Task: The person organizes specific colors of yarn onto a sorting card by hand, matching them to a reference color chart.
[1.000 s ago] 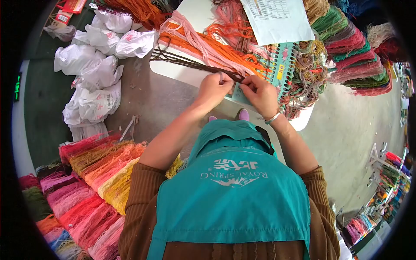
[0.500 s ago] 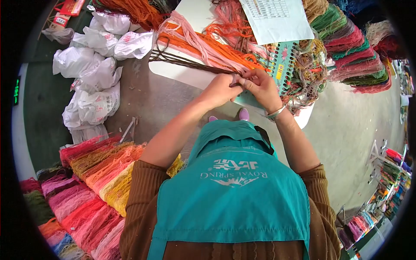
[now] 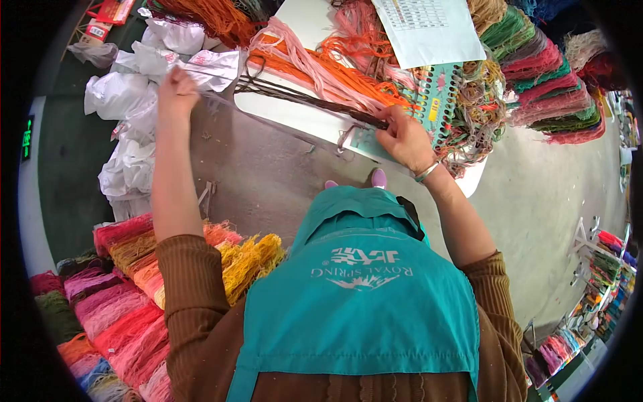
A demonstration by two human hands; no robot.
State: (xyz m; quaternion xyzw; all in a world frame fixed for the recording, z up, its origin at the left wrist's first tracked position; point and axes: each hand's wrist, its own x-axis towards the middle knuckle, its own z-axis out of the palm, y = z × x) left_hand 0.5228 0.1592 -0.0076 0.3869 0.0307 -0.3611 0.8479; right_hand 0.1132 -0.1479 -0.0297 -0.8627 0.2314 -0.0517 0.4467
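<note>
Stretched out to the far left, my left hand is closed near the white plastic bags, with a thin greyish thread strand trailing from it toward the right. My right hand pinches the end of the dark brown thread bundle at the table's near edge. Pink threads and orange threads lie just beyond the brown bundle on the white table. A green card with punched holes is right beside my right hand.
A printed sheet lies over the card's top. Tangled mixed threads sit to its right. Coloured skeins hang at the upper right, and more skeins fill the lower left. A metal rack stands at the right.
My left hand has moved away from my right hand, far to the left, drawing out a thin strand. My right hand stays near the brown bundle's end.
</note>
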